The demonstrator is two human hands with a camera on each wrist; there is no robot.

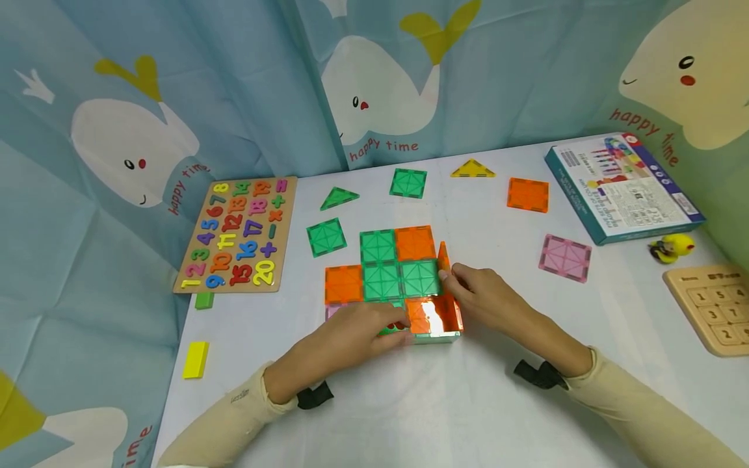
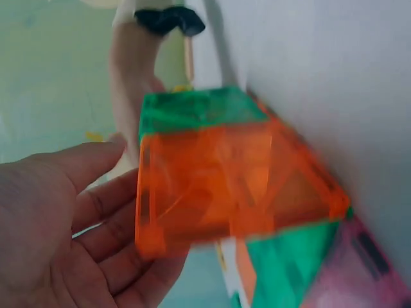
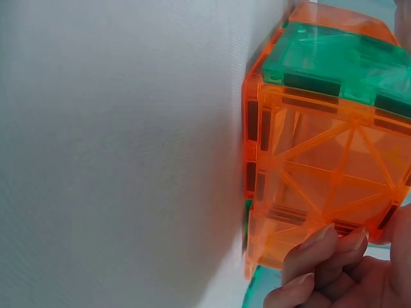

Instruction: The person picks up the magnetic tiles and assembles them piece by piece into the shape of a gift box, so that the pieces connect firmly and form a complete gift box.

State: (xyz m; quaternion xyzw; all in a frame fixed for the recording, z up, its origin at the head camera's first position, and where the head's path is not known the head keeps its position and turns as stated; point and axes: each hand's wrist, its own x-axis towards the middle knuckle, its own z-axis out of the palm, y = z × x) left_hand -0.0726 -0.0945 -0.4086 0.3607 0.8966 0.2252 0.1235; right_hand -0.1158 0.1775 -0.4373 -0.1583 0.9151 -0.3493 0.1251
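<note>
Right hand (image 1: 488, 296): thumb and fingertips pinch an upright orange tile (image 1: 444, 255) at the right edge of the flat tile layout, beside a flat green tile (image 1: 420, 279); in the right-wrist view the fingers lie bent near the lower edge of an orange side wall (image 3: 340, 167), which meets a green front wall (image 3: 347, 61); left hand (image 1: 363, 331): fingers loosely extended, thumb held apart, near the green front wall's left end; whether the fingertips touch it cannot be told.
</note>
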